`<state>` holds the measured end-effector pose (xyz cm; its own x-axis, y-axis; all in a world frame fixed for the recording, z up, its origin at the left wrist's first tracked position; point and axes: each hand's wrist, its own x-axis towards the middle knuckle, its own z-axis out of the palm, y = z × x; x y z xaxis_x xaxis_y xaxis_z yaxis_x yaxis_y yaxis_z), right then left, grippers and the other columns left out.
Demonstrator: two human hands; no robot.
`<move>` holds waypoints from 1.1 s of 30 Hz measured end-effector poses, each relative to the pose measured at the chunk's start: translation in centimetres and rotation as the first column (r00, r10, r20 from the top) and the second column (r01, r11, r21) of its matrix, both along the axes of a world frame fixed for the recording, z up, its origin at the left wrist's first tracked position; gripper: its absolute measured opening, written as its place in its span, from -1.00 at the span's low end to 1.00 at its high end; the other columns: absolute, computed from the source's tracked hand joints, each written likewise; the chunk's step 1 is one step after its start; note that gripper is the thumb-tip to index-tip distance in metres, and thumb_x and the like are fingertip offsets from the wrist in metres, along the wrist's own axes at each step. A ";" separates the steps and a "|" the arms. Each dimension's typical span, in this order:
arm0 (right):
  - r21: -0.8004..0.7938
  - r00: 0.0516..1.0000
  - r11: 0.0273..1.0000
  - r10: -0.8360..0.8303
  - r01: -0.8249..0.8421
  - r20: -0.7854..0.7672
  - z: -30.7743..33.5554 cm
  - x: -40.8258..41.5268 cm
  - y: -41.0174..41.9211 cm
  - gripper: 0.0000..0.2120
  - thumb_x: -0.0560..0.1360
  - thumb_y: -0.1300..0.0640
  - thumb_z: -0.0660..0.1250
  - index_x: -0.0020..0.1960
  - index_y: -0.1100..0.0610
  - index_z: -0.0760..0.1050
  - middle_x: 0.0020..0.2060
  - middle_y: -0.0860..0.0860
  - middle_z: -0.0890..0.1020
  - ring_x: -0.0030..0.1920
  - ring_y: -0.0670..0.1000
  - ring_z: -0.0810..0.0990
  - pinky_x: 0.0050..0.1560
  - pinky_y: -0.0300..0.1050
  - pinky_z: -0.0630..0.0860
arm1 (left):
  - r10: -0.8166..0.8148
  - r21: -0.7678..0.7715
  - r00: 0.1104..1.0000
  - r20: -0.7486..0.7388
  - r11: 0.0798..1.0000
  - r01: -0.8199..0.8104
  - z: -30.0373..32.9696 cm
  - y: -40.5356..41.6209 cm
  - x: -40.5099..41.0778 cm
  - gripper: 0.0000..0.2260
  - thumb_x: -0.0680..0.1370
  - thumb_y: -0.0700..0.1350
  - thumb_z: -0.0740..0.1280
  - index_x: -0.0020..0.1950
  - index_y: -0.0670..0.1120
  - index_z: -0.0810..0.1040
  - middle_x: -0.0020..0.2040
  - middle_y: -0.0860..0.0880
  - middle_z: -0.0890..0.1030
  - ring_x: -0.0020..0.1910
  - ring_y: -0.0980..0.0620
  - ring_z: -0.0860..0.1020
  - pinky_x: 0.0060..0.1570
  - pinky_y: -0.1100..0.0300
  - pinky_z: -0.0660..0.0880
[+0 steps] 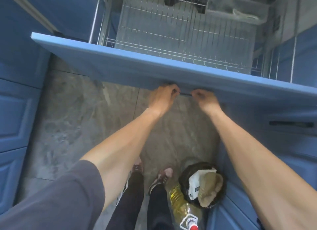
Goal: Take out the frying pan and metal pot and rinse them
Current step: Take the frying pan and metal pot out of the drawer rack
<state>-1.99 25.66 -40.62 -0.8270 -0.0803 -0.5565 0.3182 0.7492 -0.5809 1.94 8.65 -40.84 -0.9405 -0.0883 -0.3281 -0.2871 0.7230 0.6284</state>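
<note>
A blue pull-out drawer [120,66] stands open in front of me, with a wire rack [180,34] inside it. Both hands hold the thin dark handle [185,94] on the drawer front: my left hand [163,97] at its left end, my right hand [205,99] at its right end. No frying pan or metal pot shows clearly; at the back of the rack lie pale round shapes [145,1] and a dark object [199,3], blurred and partly hidden by the wires.
Blue cabinet fronts [15,109] line the left and right sides. On the grey stone floor [77,118] near my feet stand a dark bin [202,183] with waste in it and a bottle of yellow oil [181,211] with a red cap. Another dark handle [291,124] sits lower right.
</note>
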 end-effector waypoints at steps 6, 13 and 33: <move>-0.029 0.995 0.999 -0.036 0.033 -0.091 -0.6 -2.4 -0.1 -0.87 0.49 0.03 0.33 0.02 -0.02 0.57 0.00 -0.02 0.64 0.02 -0.04 0.56 0.02 -0.16 0.40 | -0.043 -0.015 0.998 -0.053 0.999 0.043 -0.4 -0.5 -3.4 -0.87 0.56 0.01 0.22 0.04 0.08 0.53 0.02 0.01 0.62 0.02 -0.06 0.57 -0.10 0.10 0.45; -0.039 0.993 0.999 -0.040 0.036 -0.110 -0.6 -5.8 -0.9 -0.88 0.50 0.05 0.31 0.03 -0.04 0.54 -0.06 -0.04 0.59 -0.02 -0.08 0.50 -0.03 -0.16 0.38 | -0.013 -0.046 0.996 -0.089 0.999 0.009 -0.3 -0.6 -6.9 -0.87 0.56 -0.01 0.24 0.05 0.04 0.54 0.01 0.02 0.60 0.03 -0.04 0.55 -0.13 0.14 0.39; -0.019 0.999 1.000 0.003 -0.002 0.052 1.0 -21.4 -2.0 -0.82 0.57 0.01 0.14 0.10 -0.13 0.46 0.04 -0.10 0.62 0.07 0.07 0.57 -0.07 -0.13 0.35 | -0.007 -0.168 0.991 0.131 0.985 0.029 3.2 -1.7 -23.9 -0.83 0.52 0.11 0.29 0.05 0.11 0.58 0.02 0.11 0.66 0.06 0.01 0.58 -0.11 0.20 0.34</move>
<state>-23.42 23.62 -39.64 -0.7967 -0.0928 -0.5972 0.3466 0.7393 -0.5773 -21.93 6.92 -37.69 -0.8931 -0.1364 -0.4287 -0.3439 0.8213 0.4552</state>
